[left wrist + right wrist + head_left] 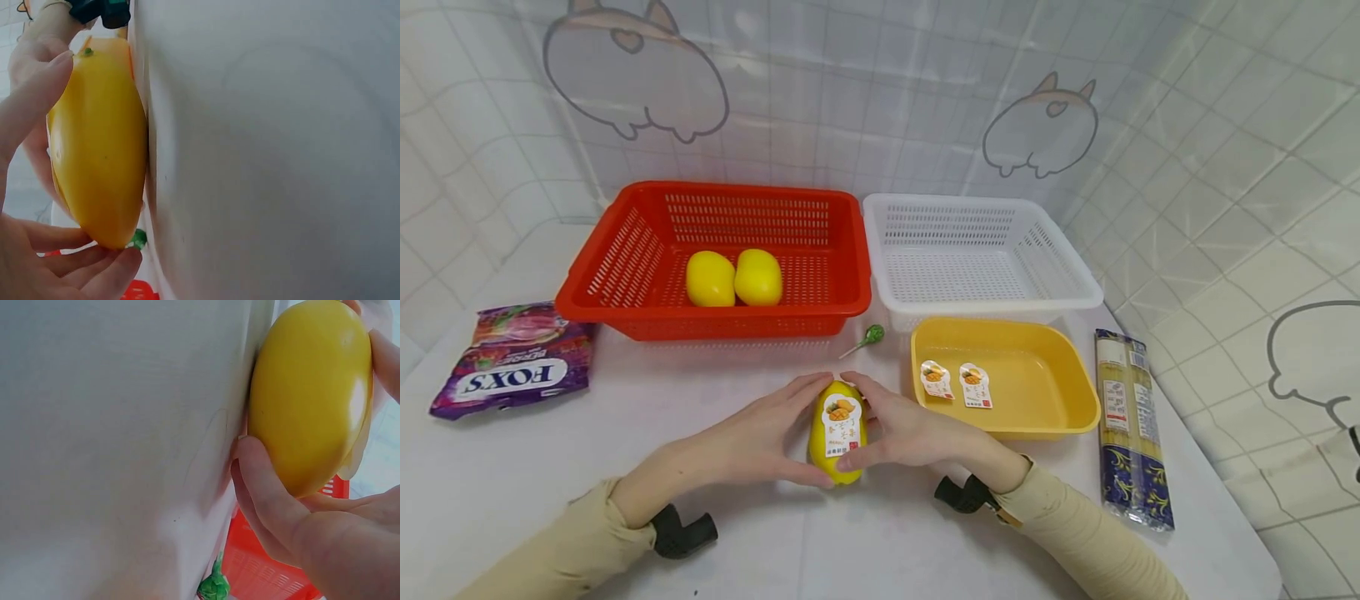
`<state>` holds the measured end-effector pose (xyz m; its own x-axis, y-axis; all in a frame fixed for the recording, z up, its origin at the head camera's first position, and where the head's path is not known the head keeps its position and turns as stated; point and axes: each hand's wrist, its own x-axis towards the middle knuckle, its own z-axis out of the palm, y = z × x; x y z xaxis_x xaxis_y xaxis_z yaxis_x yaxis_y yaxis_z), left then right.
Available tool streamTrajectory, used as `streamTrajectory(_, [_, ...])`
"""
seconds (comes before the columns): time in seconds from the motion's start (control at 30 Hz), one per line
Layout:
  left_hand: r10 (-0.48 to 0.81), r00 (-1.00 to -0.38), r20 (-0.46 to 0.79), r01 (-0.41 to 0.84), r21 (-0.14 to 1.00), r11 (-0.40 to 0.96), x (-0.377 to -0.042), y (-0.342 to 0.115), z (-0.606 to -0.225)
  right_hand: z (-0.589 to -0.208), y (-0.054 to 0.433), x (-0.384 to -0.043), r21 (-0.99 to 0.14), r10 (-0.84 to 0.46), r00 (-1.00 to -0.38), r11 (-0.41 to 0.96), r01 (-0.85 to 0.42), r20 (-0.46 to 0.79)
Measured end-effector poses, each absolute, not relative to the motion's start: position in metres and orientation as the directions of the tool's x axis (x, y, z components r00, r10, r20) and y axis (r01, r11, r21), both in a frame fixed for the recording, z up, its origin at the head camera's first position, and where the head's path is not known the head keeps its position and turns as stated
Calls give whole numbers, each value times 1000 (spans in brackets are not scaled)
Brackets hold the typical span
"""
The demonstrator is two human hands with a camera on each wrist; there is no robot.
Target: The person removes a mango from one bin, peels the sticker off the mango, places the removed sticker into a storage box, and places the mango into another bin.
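A yellow mango (817,442) lies lengthwise on the white table between both hands. On its upper face is a white sticker (841,427) with an orange mango picture. My left hand (767,435) grips the fruit from the left, its thumb near the close end and fingers at the far end. From the other side my right hand (906,427) holds it, thumb on the sticker's lower part. The left wrist view shows the stem end of the mango (100,144); in the right wrist view, fingers (269,494) curl under the mango (309,394).
Two plain mangoes (733,278) lie in a red basket (745,323). Beside it stands a white basket (992,304). A yellow tub (1037,392) carries two stickers (974,386). Around these lie a green lollipop (873,334), a purple FOX'S bag (520,362) and packaged noodles (1131,425).
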<state>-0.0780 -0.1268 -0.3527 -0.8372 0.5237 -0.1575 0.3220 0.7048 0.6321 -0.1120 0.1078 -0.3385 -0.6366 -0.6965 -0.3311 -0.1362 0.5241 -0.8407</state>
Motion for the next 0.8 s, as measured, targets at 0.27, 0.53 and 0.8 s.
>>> streamTrajectory(0.27, [492, -858, -151, 297, 635, 713, -76, -122, -354, -334, 111, -113, -801, -691, -641, 567, -192, -336])
streamTrajectory(0.53, [489, -859, -151, 306, 613, 728, -73, -119, -352, -320, 120, -111, -680, -661, -720, 628, -379, -209])
streamTrajectory(0.8, [480, -863, -157, 298, 610, 734, -72, -117, -352, -316, 116, -107, -594, -641, -766, 630, -499, -37])
